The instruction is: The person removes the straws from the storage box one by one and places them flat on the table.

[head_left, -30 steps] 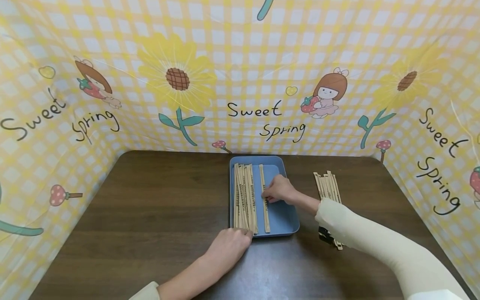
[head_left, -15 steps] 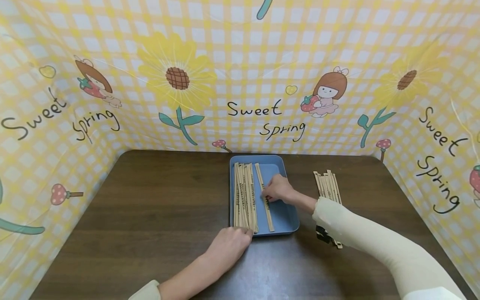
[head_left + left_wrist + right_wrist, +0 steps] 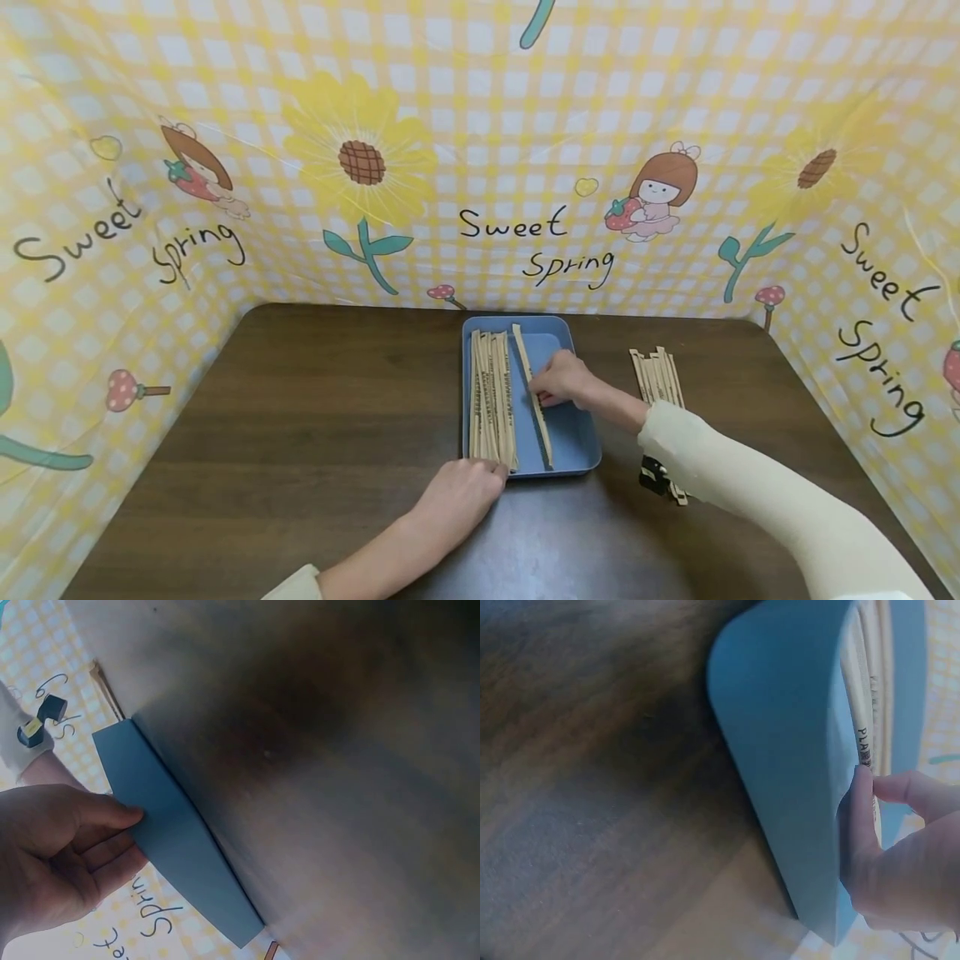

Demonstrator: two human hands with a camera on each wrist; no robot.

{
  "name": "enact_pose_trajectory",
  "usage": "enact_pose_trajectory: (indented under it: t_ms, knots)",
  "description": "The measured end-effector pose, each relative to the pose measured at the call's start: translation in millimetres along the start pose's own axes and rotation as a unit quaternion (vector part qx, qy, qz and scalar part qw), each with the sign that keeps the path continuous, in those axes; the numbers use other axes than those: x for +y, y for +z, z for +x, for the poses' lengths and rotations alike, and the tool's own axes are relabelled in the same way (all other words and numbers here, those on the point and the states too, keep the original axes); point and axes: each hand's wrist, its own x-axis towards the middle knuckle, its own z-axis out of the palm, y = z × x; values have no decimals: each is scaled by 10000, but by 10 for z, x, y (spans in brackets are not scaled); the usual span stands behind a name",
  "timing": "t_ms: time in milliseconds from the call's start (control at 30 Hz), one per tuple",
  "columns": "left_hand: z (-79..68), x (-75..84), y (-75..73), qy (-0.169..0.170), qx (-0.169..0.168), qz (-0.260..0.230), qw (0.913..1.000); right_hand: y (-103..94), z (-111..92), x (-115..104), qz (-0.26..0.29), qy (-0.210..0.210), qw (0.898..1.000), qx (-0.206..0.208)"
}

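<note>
A blue rectangular tray (image 3: 578,437) stands on the table. Along its left side lies a row of several paper-wrapped straws (image 3: 491,400), side by side. My left hand (image 3: 463,493) holds the tray's near wall at the left corner; in the left wrist view, the thumb presses the outer wall (image 3: 176,825) and the fingers go behind it. Inside the tray, my right hand (image 3: 566,379) pinches a single wrapped straw (image 3: 543,437) near its middle. This straw slants, far end leftward, apart from the row. Printed letters show on the wrapper (image 3: 864,742) in the right wrist view.
Right of the tray, a loose bundle of wrapped straws (image 3: 658,375) lies on the dark wooden table (image 3: 322,417), partly hidden under my right sleeve (image 3: 720,458). A yellow checked cloth (image 3: 480,150) hangs around the table's back and sides.
The single straw in my right hand has turned from nearly parallel with the row to slanted, its near end swinging right. My left hand keeps its place on the tray.
</note>
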Motion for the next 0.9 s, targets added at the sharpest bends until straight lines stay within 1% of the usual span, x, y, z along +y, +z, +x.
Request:
enact_pose_trajectory:
  t_ms: [133, 233, 367, 600, 733, 900]
  knots:
    - [9, 1, 14, -13, 77, 41, 10000, -128, -16, -39, 199, -71, 9998, -54]
    - [12, 5, 25, 3, 152, 35, 9999, -231, -30, -49, 274, 46, 9995, -135]
    - [9, 10, 33, 18, 178, -45, 9998, -374, -71, -28, 384, 156, 9985, -367]
    - [3, 14, 21, 32, 125, -15, 9999, -655, -169, 72, 578, 306, 9967, -490]
    - [0, 21, 28, 17, 162, -61, 9998, -797, -241, 127, 510, 412, 9963, -552]
    - [3, 19, 36, 1, 261, -61, 9996, -930, -308, 241, 462, 424, 9965, -555]
